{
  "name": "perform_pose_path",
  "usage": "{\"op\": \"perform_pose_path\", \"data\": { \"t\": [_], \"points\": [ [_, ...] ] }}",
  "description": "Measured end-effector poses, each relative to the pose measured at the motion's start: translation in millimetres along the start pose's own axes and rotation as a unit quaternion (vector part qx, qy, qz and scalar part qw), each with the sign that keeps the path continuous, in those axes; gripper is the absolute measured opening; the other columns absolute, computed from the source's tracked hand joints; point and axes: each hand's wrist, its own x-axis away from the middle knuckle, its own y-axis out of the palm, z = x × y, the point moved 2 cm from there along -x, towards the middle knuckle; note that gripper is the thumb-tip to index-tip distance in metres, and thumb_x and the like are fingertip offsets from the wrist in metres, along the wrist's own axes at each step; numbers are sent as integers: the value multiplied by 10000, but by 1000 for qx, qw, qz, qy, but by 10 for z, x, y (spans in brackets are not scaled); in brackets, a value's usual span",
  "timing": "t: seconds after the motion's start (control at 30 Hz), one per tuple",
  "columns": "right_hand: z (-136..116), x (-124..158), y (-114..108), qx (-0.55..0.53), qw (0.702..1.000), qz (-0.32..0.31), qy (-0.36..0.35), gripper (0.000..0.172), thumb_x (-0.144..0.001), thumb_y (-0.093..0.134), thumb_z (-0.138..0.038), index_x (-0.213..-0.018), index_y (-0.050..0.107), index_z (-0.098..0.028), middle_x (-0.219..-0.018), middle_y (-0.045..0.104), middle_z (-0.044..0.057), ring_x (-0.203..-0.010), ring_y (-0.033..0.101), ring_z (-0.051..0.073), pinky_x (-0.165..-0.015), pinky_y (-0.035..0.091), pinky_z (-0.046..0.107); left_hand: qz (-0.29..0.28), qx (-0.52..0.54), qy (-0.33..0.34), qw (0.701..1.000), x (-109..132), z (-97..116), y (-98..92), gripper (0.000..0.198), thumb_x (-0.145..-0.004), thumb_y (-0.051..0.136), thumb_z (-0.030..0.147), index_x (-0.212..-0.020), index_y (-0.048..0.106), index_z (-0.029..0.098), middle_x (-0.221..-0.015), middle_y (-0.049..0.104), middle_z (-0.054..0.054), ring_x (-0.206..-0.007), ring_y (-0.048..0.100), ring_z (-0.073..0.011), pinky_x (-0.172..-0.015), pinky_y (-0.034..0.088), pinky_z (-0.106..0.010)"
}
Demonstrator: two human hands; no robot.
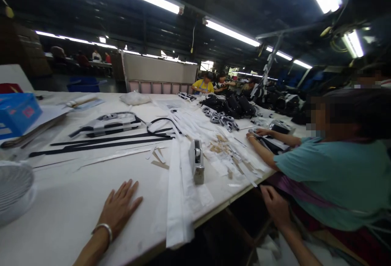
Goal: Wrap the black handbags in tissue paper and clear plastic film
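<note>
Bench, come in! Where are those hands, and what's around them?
Left hand palm-down on table. Right hand out past table edge. White strips overhanging that edge. Tape dispenser beside strips.

Room between left fingers and white strips, tape dispenser beyond, black strips ahead
</note>
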Motion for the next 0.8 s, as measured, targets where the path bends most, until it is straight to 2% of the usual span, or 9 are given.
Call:
{"op": "perform_pose_path", "data": {
  "t": [0.1,0.17,0.2,0.27,0.33,0.43,0.53,0.67,0.8],
  "points": [
    [-442,-894,186,-9,1000,-19,22,566,-776,494,-485,-1226,607,-161,-915,706,111,-800,660,295,-809,491,448,6,7,2,1000,-18,-19,40,587,-936,348,418,-1482,370,204,-1572,284,-75,-1462,248,-267,-1177,206,-511],
    [-708,-1361,328,-22,998,2,59,676,-711,552,-414,-1302,549,-86,-1025,687,162,-896,643,308,-866,472,443,14,14,0,1000,-20,-15,48,567,-945,339,393,-1479,377,208,-1568,298,-74,-1459,258,-258,-1177,207,-509],
    [-818,-1509,417,-46,995,23,87,712,-687,570,-389,-1317,532,-59,-1063,675,188,-940,633,320,-885,464,444,16,17,-1,1000,-18,-11,44,559,-950,335,385,-1480,376,213,-1567,301,-72,-1459,260,-254,-1177,206,-510],
    [-1011,-1610,654,-82,989,48,112,736,-683,576,-380,-1329,516,-34,-1138,646,224,-1008,611,335,-919,449,453,13,22,-5,1000,-12,-2,23,548,-958,335,382,-1480,374,218,-1568,301,-70,-1459,259,-252,-1178,206,-511],
    [-1166,-1486,953,-104,987,54,111,714,-700,565,-397,-1318,528,-41,-1193,621,234,-1046,593,335,-941,439,460,6,24,-10,1000,-4,2,-14,544,-967,333,392,-1480,374,218,-1570,295,-70,-1462,251,-254,-1180,200,-510],
    [-1340,-1095,1384,-133,986,54,90,642,-725,539,-438,-1238,590,-57,-1214,611,234,-1112,558,338,-990,411,474,-6,28,-17,999,26,23,-73,545,-978,329,407,-1485,367,210,-1572,288,-77,-1466,238,-253,-1187,183,-508],
    [-1465,-752,1625,-170,980,70,76,628,-765,486,-515,-1177,621,-61,-1197,614,244,-1151,537,338,-1029,383,492,-10,53,-24,998,93,153,-111,583,-976,343,434,-1509,306,202,-1579,261,-100,-1472,220,-263,-1182,185,-530],
    [-1610,-451,1603,-216,971,77,66,671,-814,430,-588,-1192,605,-62,-1196,622,229,-1117,579,312,-1000,427,470,-46,78,13,996,192,572,-100,681,-947,383,528,-1527,249,197,-1586,219,-123,-1479,181,-290,-1181,159,-564],
    [-1739,-14,1390,-301,953,7,29,577,-868,479,-547,-1250,566,-123,-1237,624,174,-1143,589,279,-1000,449,449,-49,98,45,993,194,970,-98,779,-928,373,601,-1535,206,143,-1577,223,-169,-1478,168,-320,-1178,149,-587]
  ]
}}
